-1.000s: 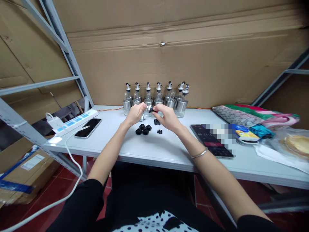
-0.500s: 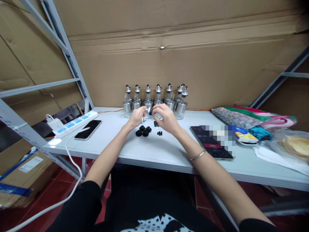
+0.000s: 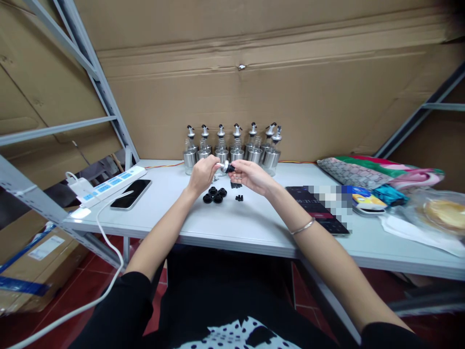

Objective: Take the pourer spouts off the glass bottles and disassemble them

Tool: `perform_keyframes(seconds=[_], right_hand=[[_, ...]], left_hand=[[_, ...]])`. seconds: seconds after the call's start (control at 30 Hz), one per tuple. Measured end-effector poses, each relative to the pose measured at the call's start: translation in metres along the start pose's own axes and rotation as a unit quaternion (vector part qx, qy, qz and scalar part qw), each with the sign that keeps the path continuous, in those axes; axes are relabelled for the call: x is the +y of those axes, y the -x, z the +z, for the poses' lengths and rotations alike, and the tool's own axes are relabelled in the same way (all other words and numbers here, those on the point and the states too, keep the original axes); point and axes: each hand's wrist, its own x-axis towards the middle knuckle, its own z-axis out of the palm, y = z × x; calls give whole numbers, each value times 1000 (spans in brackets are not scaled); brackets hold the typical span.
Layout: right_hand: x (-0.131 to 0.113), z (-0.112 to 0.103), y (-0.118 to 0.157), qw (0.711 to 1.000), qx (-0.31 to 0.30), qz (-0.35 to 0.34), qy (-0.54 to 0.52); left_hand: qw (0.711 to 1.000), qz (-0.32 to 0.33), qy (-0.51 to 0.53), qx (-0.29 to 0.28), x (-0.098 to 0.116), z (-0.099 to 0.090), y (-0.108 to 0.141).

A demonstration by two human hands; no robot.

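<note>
Between my hands is a silver pour spout with a black ribbed stopper [image 3: 227, 166]. My left hand [image 3: 204, 173] pinches its silver end, fingers closed. The fingers of my right hand [image 3: 250, 175] are closed on the black end. Behind them stand several glass bottles with steel sleeves [image 3: 255, 154], some topped with silver and black spouts [image 3: 253, 128]. On the table in front of my hands lie several round black stoppers [image 3: 217, 198]. Small black pieces [image 3: 239, 198] sit to their right, with more dark pieces [image 3: 236, 185] just below my right hand.
A white power strip [image 3: 112, 185] and a phone [image 3: 131, 195] lie on the left of the table [image 3: 232, 228]. To the right are a larger phone [image 3: 319, 213], a colourful packet [image 3: 366, 198], patterned cloth [image 3: 378, 177] and a plastic-wrapped round item [image 3: 443, 213]. Cardboard stands behind.
My right hand has turned, its palm side now more visible, and the spout shows more clearly between my hands. The whole view has shifted slightly.
</note>
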Motion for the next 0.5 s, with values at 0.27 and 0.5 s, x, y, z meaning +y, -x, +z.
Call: perform_keyframes(seconds=[0.27, 0.5], right_hand=[[4, -2, -5, 992, 45, -95, 67], [2, -2, -6, 950, 101, -218, 202]], left_hand=[[994, -85, 8, -69, 1, -4, -3], [981, -188, 43, -8, -6, -5, -6]])
